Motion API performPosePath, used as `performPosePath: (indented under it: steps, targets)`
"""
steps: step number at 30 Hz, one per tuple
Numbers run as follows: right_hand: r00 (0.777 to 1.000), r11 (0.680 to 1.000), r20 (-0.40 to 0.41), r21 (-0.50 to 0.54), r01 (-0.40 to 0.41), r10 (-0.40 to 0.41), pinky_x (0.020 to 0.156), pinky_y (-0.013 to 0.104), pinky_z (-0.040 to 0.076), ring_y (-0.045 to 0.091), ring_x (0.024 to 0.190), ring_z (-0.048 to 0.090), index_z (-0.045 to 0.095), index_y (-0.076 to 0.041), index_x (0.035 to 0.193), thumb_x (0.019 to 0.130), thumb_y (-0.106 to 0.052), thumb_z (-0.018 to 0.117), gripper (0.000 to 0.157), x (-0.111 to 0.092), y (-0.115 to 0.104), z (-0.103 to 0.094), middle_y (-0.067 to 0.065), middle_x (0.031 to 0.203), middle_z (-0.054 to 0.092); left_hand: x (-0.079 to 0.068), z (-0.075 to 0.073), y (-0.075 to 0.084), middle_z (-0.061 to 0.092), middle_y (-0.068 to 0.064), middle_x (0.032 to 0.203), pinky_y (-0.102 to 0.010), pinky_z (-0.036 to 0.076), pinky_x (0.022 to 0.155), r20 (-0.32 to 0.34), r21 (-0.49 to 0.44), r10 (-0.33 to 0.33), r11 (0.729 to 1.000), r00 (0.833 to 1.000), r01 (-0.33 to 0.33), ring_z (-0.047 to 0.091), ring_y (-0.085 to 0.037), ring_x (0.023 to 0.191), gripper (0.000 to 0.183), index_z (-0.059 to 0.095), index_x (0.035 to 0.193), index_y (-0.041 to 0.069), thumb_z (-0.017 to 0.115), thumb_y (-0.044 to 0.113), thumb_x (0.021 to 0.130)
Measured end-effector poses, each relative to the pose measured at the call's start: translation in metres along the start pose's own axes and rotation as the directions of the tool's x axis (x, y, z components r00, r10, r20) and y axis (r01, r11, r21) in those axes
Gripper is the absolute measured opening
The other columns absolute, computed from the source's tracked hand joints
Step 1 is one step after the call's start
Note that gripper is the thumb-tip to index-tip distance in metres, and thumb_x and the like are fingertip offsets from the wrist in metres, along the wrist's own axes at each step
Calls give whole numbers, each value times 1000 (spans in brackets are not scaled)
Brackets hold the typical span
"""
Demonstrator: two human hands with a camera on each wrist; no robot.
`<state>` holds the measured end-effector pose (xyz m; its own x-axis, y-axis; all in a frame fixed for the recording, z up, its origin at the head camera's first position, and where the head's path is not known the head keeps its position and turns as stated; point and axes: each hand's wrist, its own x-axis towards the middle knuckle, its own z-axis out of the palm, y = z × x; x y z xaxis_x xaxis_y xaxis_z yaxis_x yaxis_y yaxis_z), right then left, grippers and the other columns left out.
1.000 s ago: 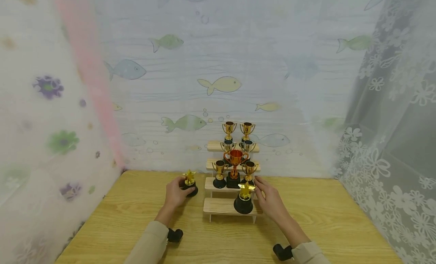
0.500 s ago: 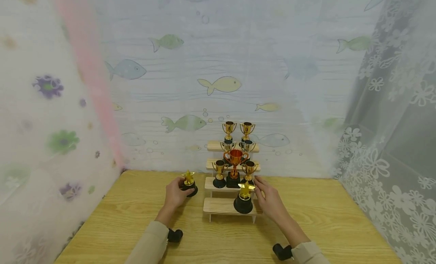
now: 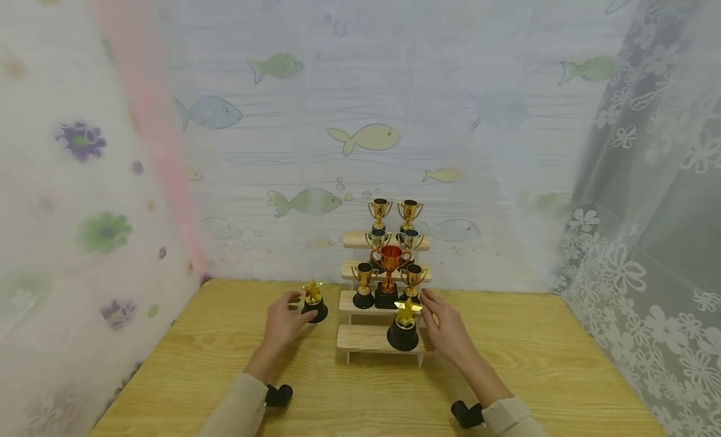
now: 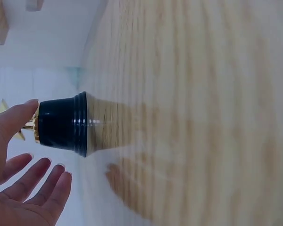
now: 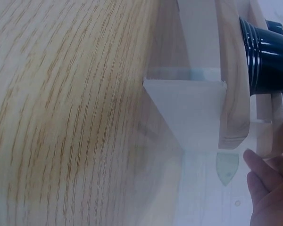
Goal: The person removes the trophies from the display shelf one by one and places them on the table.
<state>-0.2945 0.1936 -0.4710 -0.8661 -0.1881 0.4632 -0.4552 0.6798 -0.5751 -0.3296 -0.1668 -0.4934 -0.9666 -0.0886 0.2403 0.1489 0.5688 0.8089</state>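
Note:
Beside the stand, on the left, a gold star trophy with a black base stands upright on the table. My left hand is around its left side; in the left wrist view the thumb lies near the neck and the other fingers are spread away from the base. My right hand is at the stand's right side, fingers extended, fingertips close to the right gold cup on the second step. Another star trophy stands on the lowest step, just left of that hand.
The wooden step stand also bears a larger orange-red cup, a left gold cup, silver cups and gold cups on top. A fish-patterned curtain hangs behind the table.
My left hand has loosened from the star trophy and shifted slightly left and back, fingers opening, while the trophy stays upright. The right hand has stayed at the stand.

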Motion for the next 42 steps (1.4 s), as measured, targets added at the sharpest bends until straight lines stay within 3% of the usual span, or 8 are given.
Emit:
performPosePath:
  steps: [15, 22, 31, 38, 42]
  targets:
    - [1000, 1000, 7, -9, -2, 2, 108, 60, 42, 46, 138, 46, 53, 10, 142, 109, -13, 51, 40, -2, 5, 1, 24, 152, 47, -17, -11, 0, 61, -27, 133, -52, 54, 97, -8, -81, 54, 995, 998, -55, 62, -43, 118, 54, 59, 134, -4, 82, 16, 89]
    - [1000, 1000, 7, 1, -1, 1, 109, 60, 41, 47, 138, 45, 53, 11, 142, 109, -12, 50, 40, -1, 1, -1, 25, 153, 46, -27, -12, 11, 65, -26, 125, -51, 56, 93, -24, -92, 105, 990, 994, -107, 64, -44, 113, 44, 63, 129, -4, 77, 19, 94]
    - [1000, 1000, 8, 0, 8, -8, 107, 60, 42, 47, 138, 46, 53, 11, 141, 109, -12, 50, 40, -1, 0, -1, 26, 152, 47, -34, -10, 28, 67, -20, 123, -50, 56, 95, 24, -99, 128, 987, 991, -125, 66, -39, 111, 36, 64, 129, -3, 71, 15, 98]
    - [1000, 1000, 17, 9, 3, -3, 108, 61, 42, 47, 138, 46, 54, 11, 141, 109, -11, 50, 40, 0, -1, -1, 26, 152, 47, -45, -5, 43, 71, -9, 111, -48, 57, 91, 69, -87, 201, 977, 977, -195, 68, -27, 101, 28, 68, 123, 0, 70, 13, 98]
    - [1000, 1000, 13, 3, -1, 1, 108, 61, 42, 47, 138, 45, 53, 11, 141, 108, -11, 50, 40, 0, -2, -1, 26, 152, 47, -51, 0, 52, 71, -10, 112, -52, 56, 91, 86, -95, 270, 960, 959, -262, 69, -28, 100, 23, 69, 121, 2, 68, 11, 99]
